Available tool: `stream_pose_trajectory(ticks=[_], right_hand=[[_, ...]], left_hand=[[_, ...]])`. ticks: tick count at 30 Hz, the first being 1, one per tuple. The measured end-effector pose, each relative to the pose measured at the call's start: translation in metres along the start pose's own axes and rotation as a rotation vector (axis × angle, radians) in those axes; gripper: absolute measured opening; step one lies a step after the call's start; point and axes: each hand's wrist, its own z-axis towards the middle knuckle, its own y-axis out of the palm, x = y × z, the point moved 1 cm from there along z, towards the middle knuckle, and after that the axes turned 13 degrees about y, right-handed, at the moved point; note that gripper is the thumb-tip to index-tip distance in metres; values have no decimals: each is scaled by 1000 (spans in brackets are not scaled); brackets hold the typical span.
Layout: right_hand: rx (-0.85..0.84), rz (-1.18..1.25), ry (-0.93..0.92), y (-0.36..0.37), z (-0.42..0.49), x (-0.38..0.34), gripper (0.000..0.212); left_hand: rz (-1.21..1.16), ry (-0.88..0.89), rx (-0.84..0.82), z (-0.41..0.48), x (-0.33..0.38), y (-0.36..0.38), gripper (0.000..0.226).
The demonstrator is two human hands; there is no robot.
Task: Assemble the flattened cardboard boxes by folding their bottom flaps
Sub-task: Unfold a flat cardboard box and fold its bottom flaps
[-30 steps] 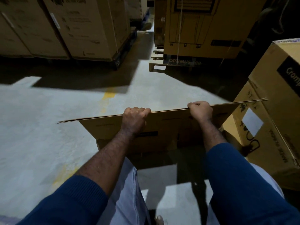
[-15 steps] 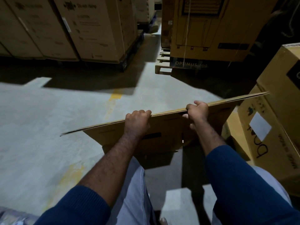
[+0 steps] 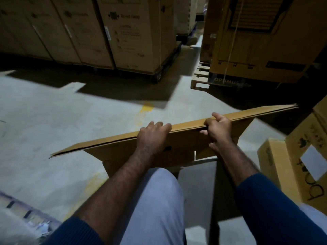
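A flattened brown cardboard box (image 3: 187, 147) stands on edge in front of my knees, its top edge slanting up to the right. My left hand (image 3: 152, 137) lies over the top edge near the middle, fingers curled over the far side. My right hand (image 3: 218, 129) grips the same edge further right, thumb on top and fingers hooked between the two cardboard layers. The box's lower part is hidden behind my legs.
Assembled cardboard boxes (image 3: 300, 161) stand close on the right. Tall cartons (image 3: 134, 32) on pallets line the back, and a large carton (image 3: 261, 41) sits on a wooden pallet (image 3: 200, 80) at back right. Grey concrete floor (image 3: 62, 124) stretches to the left.
The flat box has tilted, its right end rising and top edge leaning away. My right hand's fingers have loosened and slipped between the layers. The camera view has shifted upward.
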Motion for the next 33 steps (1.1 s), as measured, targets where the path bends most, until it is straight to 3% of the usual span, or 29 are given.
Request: stream_pose_trajectory(ticks=[8,18,23,27,33], right_hand=[[-177,-107,-35,104,-25,2,62],[-311,-328,-250,250,-20,-8,57],[-308,-474,-287,325,-22,-11,60],[-374,-487,-314,381,-23,-3,62],[-679,-308,-101,422,-12,38,67]], left_hand=[[-72,-268,-120,-52,-73,-4,39],[-141,-516,-42,-72,-182,5,31],[-3,-554,-35,-61,-242,5,24],[143,-611,-118,-56,-287,7,33],[287,-690,-61,-84,-315,57,52]])
